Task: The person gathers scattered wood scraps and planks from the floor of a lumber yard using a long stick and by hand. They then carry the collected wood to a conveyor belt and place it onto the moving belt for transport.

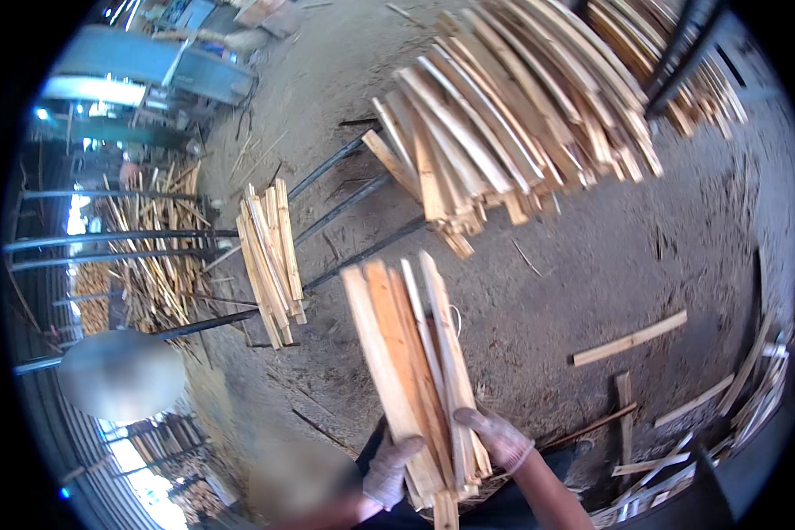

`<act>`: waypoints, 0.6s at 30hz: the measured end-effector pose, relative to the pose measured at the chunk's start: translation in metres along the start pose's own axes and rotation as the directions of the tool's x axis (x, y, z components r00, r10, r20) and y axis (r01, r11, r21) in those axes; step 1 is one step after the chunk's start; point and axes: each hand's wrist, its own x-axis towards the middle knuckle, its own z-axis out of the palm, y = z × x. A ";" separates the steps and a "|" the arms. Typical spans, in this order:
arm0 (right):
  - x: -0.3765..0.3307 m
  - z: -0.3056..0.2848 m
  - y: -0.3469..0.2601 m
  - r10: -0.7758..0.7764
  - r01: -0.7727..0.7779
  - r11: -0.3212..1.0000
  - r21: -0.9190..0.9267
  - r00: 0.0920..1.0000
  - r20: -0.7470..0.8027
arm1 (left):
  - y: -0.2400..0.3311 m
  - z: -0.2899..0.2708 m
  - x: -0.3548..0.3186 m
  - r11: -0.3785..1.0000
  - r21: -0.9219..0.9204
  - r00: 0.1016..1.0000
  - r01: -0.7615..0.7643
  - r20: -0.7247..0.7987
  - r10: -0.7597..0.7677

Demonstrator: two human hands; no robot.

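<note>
Between my two gloved hands stands a bundle of long wooden slats (389, 353), tilted away from me, their far ends fanned slightly apart. My left hand (389, 473) is wrapped round the bundle's left side, its thumb over the front of a pale slat. My right hand (498, 438) presses on the right side with its thumb along the outer slats. The fingers beneath the wood are hidden. A thin pale loop, perhaps string, shows beside the bundle's upper right edge. Below my hands, a few slat ends poke out near my dark-clothed legs.
A large pile of slats (512, 115) rests on metal rails (344, 208) at the far right. A smaller stack (270, 261) lies further left along them. One loose slat (630, 337) is on the dirt floor; scrap wood (671, 473) litters the lower right. Blurred patches cover the lower left.
</note>
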 end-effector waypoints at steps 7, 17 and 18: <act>0.187 0.030 -0.187 -0.270 0.321 0.849 -0.420 0.946 0.178 | 0.182 -0.021 0.174 0.983 -0.048 0.984 -0.177 0.024 0.179; 0.279 0.021 -0.166 -0.870 -0.024 -0.080 -0.996 0.490 0.058 | 0.242 -0.032 0.460 0.880 0.474 0.983 0.022 -0.170 0.067; 0.266 0.010 -0.137 -0.814 -0.077 -0.021 -0.997 0.580 -0.028 | 0.239 -0.026 0.457 0.863 0.505 0.989 -0.015 -0.117 0.085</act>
